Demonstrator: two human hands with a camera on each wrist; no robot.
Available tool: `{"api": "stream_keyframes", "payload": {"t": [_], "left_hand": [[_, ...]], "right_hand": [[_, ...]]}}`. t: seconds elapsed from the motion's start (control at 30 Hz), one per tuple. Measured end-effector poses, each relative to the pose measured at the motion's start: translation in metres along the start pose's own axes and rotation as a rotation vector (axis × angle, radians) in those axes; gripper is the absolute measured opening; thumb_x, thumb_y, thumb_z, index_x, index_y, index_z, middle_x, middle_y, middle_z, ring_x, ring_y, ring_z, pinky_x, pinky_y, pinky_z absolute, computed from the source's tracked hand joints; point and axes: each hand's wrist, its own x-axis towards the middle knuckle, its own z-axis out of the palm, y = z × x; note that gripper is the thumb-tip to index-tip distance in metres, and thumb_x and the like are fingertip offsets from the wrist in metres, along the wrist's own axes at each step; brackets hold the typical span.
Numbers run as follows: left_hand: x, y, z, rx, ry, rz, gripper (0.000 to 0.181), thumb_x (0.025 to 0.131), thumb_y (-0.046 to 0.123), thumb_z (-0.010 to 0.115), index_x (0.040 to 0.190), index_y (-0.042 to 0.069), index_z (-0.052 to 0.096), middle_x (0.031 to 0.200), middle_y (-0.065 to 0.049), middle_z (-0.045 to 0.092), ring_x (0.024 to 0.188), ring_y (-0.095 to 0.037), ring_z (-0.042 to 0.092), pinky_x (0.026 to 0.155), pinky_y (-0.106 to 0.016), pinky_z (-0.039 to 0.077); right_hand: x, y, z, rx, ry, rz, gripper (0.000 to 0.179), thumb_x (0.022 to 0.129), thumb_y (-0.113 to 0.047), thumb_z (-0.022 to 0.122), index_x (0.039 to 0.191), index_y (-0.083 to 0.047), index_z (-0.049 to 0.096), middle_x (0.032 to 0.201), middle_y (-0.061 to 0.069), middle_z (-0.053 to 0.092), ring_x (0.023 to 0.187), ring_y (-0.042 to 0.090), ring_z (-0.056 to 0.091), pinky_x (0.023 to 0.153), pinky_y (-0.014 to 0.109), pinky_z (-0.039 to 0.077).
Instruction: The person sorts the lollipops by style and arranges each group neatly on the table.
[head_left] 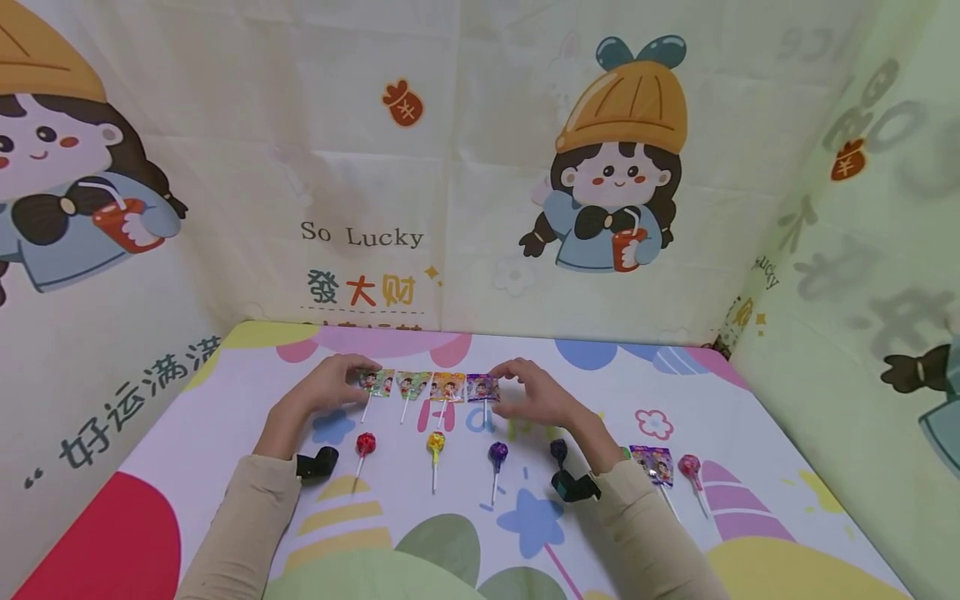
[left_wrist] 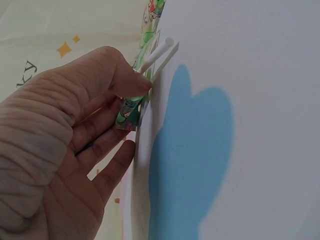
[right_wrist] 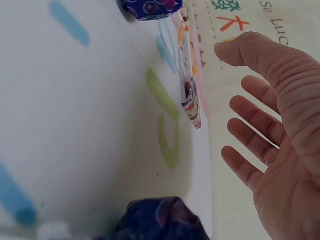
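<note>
Several flat-wrapped lollipops lie in a row across the table in the head view. My left hand (head_left: 326,385) is at the left end, its thumb and fingers pinching the edge of a green-wrapped lollipop (left_wrist: 131,107), whose white stick (left_wrist: 156,55) points away from the thumb. Beside it lie another green lollipop (head_left: 413,384) and an orange one (head_left: 447,387). A purple-wrapped lollipop (head_left: 482,387) closes the row on the right. My right hand (head_left: 542,395) is around that end, thumb and fingers spread apart; in the right wrist view the packet (right_wrist: 191,102) lies clear of the fingers.
Nearer me is a row of round lollipops: red (head_left: 365,443), yellow (head_left: 436,444), purple (head_left: 498,452) and a dark one (head_left: 558,451) by the right wrist camera (head_left: 576,486). Right of my forearm lie a purple packet (head_left: 654,465) and a pinkish-red lollipop (head_left: 689,467). Printed cloth walls (head_left: 480,167) surround the table.
</note>
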Motion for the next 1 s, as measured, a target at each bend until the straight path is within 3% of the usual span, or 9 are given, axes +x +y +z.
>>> {"api": "stream_keyframes", "payload": {"t": [0.67,1.0], "left_hand": [[0.001,-0.001,0.001,-0.008,0.0,-0.017,0.053,0.085,0.01,0.08,0.136,0.01,0.065,0.141,-0.016,0.06,0.13,-0.04,0.052,0.112,-0.059,0.04],[0.001,0.0,0.002,-0.014,0.002,-0.03,0.053,0.086,0.011,0.08,0.137,0.01,0.064,0.142,-0.017,0.059,0.132,-0.041,0.051,0.112,-0.059,0.039]], "right_hand": [[-0.036,-0.003,-0.01,-0.054,0.057,-0.087,0.051,0.086,-0.02,0.082,0.131,-0.005,0.061,0.128,0.016,0.062,0.122,0.034,0.053,0.103,0.055,0.044],[-0.051,-0.005,-0.016,-0.049,0.044,-0.037,0.049,0.09,-0.026,0.079,0.132,-0.008,0.062,0.132,0.013,0.061,0.126,0.034,0.052,0.105,0.058,0.044]]}}
